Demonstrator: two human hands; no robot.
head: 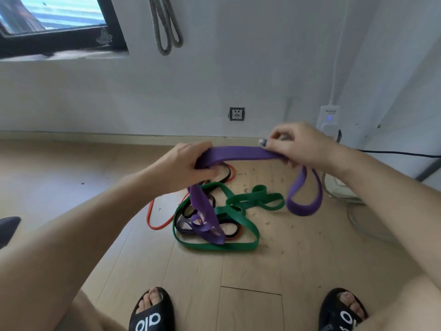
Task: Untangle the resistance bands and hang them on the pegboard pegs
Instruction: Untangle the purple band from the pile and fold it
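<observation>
A wide purple band [241,154] is stretched between both my hands above the floor. My left hand [183,167] grips its left part, from which a length drops into the tangle below. My right hand [296,145] pinches the right part, and a purple loop [304,201] hangs down from it. On the wooden floor lies a knot of a green band [238,206], a thin red band [155,216] and a black band [225,174], wound together with the purple one. A grey band [165,27] hangs on the wall at the top.
A wall socket [237,113] sits low on the white wall. A white power strip [341,187] with cables lies at the right, beside a plugged-in white device [329,118]. My feet in black slippers [152,311] stand at the bottom. A dark window frame [59,39] is top left.
</observation>
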